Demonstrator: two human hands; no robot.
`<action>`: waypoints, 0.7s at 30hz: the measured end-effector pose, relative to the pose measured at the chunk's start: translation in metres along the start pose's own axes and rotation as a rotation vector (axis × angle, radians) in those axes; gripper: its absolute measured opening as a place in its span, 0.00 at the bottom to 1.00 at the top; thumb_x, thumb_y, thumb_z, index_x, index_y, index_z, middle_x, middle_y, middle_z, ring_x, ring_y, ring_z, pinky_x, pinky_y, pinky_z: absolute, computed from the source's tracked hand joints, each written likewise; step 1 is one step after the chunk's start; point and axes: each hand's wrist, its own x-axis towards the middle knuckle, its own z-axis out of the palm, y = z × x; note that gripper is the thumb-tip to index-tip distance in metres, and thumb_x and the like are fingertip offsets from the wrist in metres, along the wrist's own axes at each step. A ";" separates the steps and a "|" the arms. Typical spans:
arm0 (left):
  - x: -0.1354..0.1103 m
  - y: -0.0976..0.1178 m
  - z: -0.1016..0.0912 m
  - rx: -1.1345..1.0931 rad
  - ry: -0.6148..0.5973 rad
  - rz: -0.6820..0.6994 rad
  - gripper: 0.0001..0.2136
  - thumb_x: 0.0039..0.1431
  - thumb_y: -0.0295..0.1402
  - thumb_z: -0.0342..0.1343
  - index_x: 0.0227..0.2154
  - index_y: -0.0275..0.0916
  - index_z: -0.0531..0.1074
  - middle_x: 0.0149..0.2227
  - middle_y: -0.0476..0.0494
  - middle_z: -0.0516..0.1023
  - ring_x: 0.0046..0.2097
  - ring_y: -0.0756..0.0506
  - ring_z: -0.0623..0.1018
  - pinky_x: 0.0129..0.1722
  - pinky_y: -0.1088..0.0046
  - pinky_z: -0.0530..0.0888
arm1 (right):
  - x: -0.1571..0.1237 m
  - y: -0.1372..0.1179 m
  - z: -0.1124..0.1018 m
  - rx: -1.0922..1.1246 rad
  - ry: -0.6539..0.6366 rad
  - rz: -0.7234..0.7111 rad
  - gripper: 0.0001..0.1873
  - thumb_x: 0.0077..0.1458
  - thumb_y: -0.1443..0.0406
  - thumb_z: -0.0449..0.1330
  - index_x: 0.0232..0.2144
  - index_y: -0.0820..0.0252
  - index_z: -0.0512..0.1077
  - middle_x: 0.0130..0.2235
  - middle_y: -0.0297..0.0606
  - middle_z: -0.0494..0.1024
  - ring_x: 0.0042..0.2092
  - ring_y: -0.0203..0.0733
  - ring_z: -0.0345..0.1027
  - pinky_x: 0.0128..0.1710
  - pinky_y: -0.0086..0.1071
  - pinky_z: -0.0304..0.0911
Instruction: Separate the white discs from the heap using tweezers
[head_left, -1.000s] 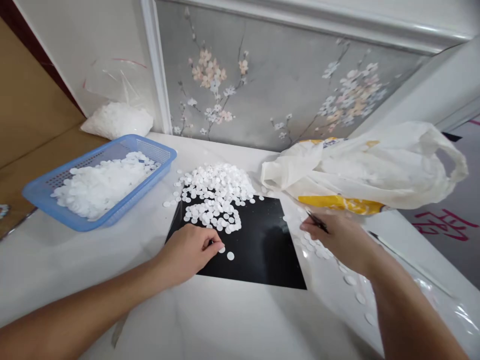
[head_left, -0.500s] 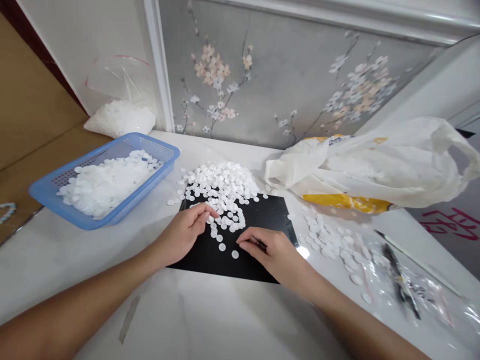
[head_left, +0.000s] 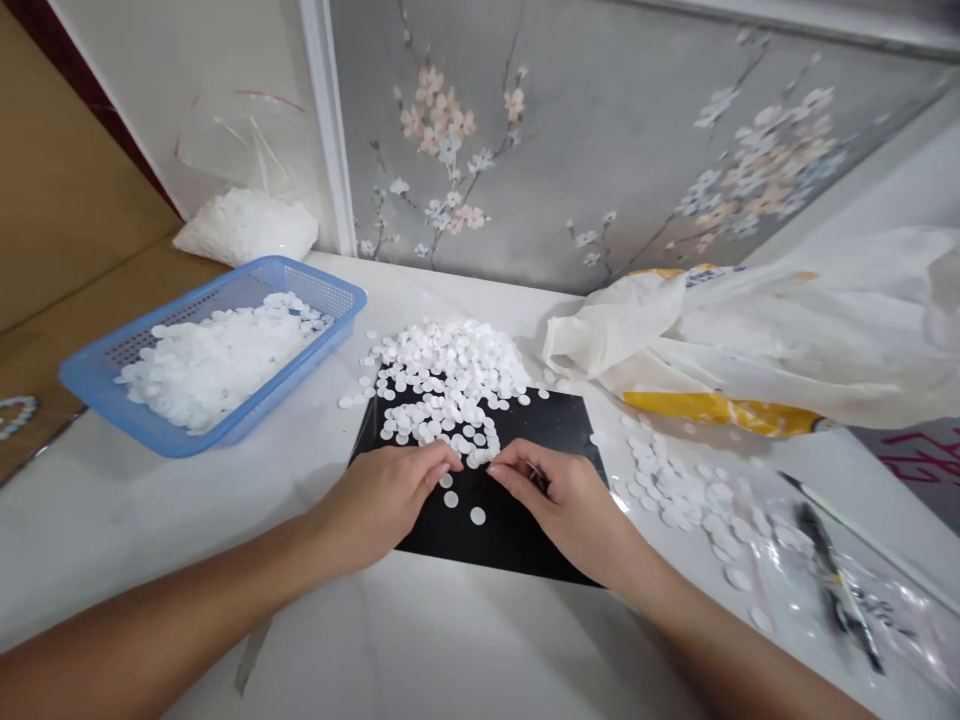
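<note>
A heap of small white round discs (head_left: 448,375) lies on the white table and spills onto a black mat (head_left: 517,520). My left hand (head_left: 386,500) rests on the mat's near left part, fingers curled, fingertips touching discs at the heap's near edge. My right hand (head_left: 559,500) lies on the mat just to the right, fingers bent and pinched round a thin dark tool that barely shows. Two loose discs (head_left: 478,516) sit between the hands.
A blue basket (head_left: 97,375) filled with white discs stands at the left. A clear bag of discs (head_left: 244,225) leans on the wall behind it. A white and yellow plastic bag (head_left: 750,340) lies at the right, with scattered discs (head_left: 679,490) and a black pen (head_left: 836,585) on clear film.
My right hand came from the scattered discs at the right onto the black mat, close to my left hand. My left hand shifted slightly along the heap's near edge.
</note>
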 end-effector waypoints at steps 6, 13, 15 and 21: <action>0.002 -0.003 -0.004 0.028 -0.031 0.068 0.09 0.62 0.29 0.49 0.37 0.45 0.74 0.36 0.55 0.79 0.36 0.51 0.76 0.34 0.78 0.66 | -0.002 0.004 -0.001 0.047 -0.101 0.013 0.06 0.55 0.63 0.57 0.28 0.56 0.73 0.19 0.26 0.59 0.21 0.32 0.50 0.20 0.27 0.49; 0.006 -0.009 -0.002 0.195 -0.063 0.245 0.06 0.60 0.28 0.53 0.31 0.41 0.75 0.31 0.52 0.78 0.33 0.51 0.76 0.32 0.78 0.66 | -0.002 0.001 -0.001 0.048 -0.221 -0.003 0.02 0.52 0.67 0.61 0.30 0.56 0.74 0.23 0.28 0.66 0.23 0.31 0.55 0.23 0.26 0.52; 0.008 -0.010 -0.001 0.223 -0.040 0.289 0.07 0.61 0.29 0.53 0.30 0.40 0.75 0.30 0.52 0.78 0.33 0.51 0.75 0.32 0.77 0.66 | -0.002 0.000 -0.001 0.049 -0.232 0.007 0.02 0.51 0.67 0.62 0.30 0.56 0.74 0.23 0.27 0.65 0.24 0.31 0.56 0.23 0.25 0.51; 0.012 -0.012 0.001 0.172 -0.037 0.274 0.06 0.62 0.30 0.52 0.34 0.40 0.74 0.33 0.52 0.79 0.34 0.51 0.76 0.34 0.78 0.67 | -0.001 -0.002 -0.002 0.032 -0.238 0.040 0.04 0.49 0.69 0.63 0.31 0.55 0.75 0.23 0.25 0.63 0.24 0.30 0.55 0.24 0.25 0.50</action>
